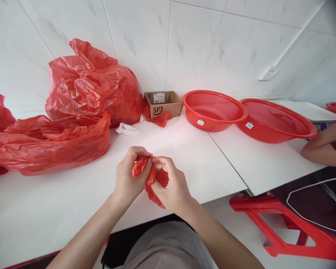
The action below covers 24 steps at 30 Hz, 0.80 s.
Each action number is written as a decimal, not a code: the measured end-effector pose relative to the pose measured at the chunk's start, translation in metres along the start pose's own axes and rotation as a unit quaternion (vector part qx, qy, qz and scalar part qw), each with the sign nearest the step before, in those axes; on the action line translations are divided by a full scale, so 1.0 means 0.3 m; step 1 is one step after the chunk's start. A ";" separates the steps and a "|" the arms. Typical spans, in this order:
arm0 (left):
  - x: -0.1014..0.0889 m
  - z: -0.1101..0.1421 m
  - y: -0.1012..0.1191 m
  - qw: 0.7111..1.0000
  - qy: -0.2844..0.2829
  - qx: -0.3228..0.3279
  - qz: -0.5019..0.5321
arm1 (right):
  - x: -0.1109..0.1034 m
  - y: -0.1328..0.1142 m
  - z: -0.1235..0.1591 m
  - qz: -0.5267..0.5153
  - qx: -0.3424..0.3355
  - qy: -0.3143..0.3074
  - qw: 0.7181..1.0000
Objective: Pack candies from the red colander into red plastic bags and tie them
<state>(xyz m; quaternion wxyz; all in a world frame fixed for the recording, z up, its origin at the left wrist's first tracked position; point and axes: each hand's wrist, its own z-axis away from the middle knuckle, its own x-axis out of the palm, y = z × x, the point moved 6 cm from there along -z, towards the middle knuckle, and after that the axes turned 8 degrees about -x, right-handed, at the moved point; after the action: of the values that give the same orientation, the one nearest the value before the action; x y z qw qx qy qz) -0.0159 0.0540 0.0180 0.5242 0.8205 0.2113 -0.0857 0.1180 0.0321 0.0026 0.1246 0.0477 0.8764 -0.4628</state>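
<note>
Both my hands meet over the front edge of the white table [58, 209], bunching a small red plastic bag [153, 186] between them. My left hand [130, 175] pinches the bag's upper part with its fingers curled closed. My right hand [172, 185] grips the bag from the right, fingers also closed on the plastic. The bag is crumpled and partly hidden inside the two fists.
Large stuffed red plastic bags [89, 84] and a flatter one [52, 144] lie at the left. A small cardboard box [163, 104] stands by the wall, with two red colander baskets [214, 110] [274, 119] to the right. Another person's arm [324, 144] rests at right, above a red stool [274, 220].
</note>
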 end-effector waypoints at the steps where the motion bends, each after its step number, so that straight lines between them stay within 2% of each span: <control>1: 0.003 0.005 0.002 1.000 0.004 0.008 0.004 | -0.002 -0.001 0.000 -0.017 0.009 -0.001 1.000; 4: -0.003 0.005 0.018 0.999 -0.009 0.035 0.019 | -0.024 0.016 -0.011 -0.131 0.080 -0.020 0.988; 7: -0.017 -0.006 0.056 0.994 -0.033 0.104 -0.018 | -0.052 0.038 -0.034 -0.211 0.131 -0.025 0.968; 10: -0.023 -0.015 0.080 0.983 -0.069 0.158 -0.056 | -0.066 0.048 -0.055 -0.220 0.133 -0.032 0.966; 13: -0.027 -0.029 0.086 0.980 -0.106 0.159 -0.052 | -0.072 0.038 -0.069 -0.195 0.118 -0.059 0.972; 16: -0.033 -0.051 0.094 0.982 -0.129 0.134 -0.038 | -0.095 0.002 -0.090 -0.103 0.084 -0.081 0.988; 19: -0.032 -0.075 0.106 0.980 -0.164 0.109 -0.033 | -0.130 -0.068 -0.129 0.086 0.005 -0.110 0.990; 21: -0.031 -0.091 0.114 0.976 -0.180 0.111 -0.042 | -0.142 -0.122 -0.153 0.231 -0.069 -0.146 0.959; 24: -0.036 -0.115 0.123 0.973 -0.167 0.143 -0.062 | -0.145 -0.171 -0.166 0.385 -0.161 -0.195 0.888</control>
<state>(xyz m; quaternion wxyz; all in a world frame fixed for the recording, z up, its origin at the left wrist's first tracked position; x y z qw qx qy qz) -0.0124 0.0689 0.0672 0.4227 0.8464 0.1566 -0.2836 0.1412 0.0454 0.0818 0.4676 0.2690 0.8096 -0.2312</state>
